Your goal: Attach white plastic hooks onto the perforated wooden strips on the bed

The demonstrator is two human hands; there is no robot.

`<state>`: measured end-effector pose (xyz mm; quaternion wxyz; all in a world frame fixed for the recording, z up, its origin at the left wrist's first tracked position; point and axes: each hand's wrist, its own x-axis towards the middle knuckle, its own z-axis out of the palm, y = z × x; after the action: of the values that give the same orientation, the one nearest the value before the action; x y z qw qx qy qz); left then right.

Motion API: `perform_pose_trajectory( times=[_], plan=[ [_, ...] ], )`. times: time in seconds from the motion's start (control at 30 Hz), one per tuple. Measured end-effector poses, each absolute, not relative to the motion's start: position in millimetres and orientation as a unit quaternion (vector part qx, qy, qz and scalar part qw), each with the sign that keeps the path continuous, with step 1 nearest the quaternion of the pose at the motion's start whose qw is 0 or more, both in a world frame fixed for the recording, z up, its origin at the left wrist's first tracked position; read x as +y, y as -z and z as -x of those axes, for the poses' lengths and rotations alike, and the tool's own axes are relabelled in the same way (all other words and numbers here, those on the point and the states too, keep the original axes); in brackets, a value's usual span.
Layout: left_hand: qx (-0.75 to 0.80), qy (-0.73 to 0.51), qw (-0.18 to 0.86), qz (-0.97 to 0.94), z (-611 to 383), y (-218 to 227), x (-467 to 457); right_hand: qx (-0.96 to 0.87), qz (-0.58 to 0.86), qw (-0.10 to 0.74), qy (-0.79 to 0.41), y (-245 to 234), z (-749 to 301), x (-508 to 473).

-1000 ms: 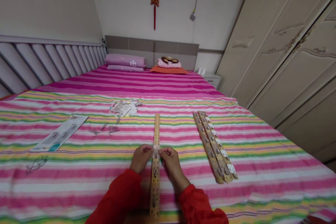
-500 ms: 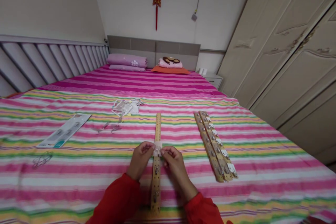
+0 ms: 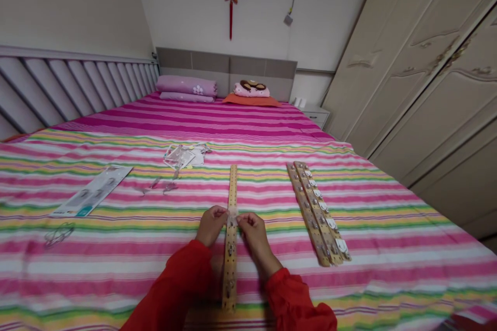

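Note:
A narrow wooden strip (image 3: 233, 186) with rows of small holes lies lengthwise in front of me on the striped bedspread. Metal hooks (image 3: 230, 251) sit on its near half. Across its middle is a clear adhesive hook (image 3: 232, 217), a see-through pad with a metal hook. My left hand (image 3: 210, 225) pinches the pad's left edge between thumb and fingertips. At the right edge, my right hand (image 3: 254, 235) does the same. The pad appears to lie against the strip, though the fingertips cover its sides.
To the right, more wooden strips (image 3: 316, 212) with hooks lie side by side. At left are a hook package (image 3: 93, 191) and a clear loop of thin material (image 3: 59, 234). Loose hooks (image 3: 170, 186) and packaging scraps (image 3: 186, 155) lie further back. A bed rail (image 3: 77, 83) borders the left.
The clear hook pad now lies flatter on the strip; before, it looked whiter and slightly raised. Both hands stay at its edges, and my right forearm has shifted slightly left.

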<state>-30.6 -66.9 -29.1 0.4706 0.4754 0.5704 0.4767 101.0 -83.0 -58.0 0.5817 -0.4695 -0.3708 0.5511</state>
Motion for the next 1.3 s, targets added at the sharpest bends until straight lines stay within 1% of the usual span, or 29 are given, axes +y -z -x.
perform_pose_trajectory(
  times=[0.63,0.97,1.1,1.2,1.3],
  plan=[
    [0.583,-0.479,0.442,-0.484,33.1,56.0,-57.0,-0.406,0.485,0.592,-0.499,85.1,-98.3,-73.0],
    [0.601,-0.471,0.431,-0.481,32.2,57.6,-57.1,-0.393,0.491,0.589,-0.507,81.9,-96.5,-74.0],
    [0.608,-0.472,0.454,-0.448,31.2,56.6,-56.3,-0.393,0.497,0.589,-0.501,82.3,-96.1,-73.5],
    [0.619,-0.450,0.490,-0.417,30.7,53.8,-53.1,-0.394,0.499,0.594,-0.493,84.9,-95.9,-72.8],
    [0.631,-0.423,0.503,-0.412,31.5,50.8,-48.9,-0.390,0.502,0.587,-0.501,87.3,-96.2,-72.6]
  ],
)
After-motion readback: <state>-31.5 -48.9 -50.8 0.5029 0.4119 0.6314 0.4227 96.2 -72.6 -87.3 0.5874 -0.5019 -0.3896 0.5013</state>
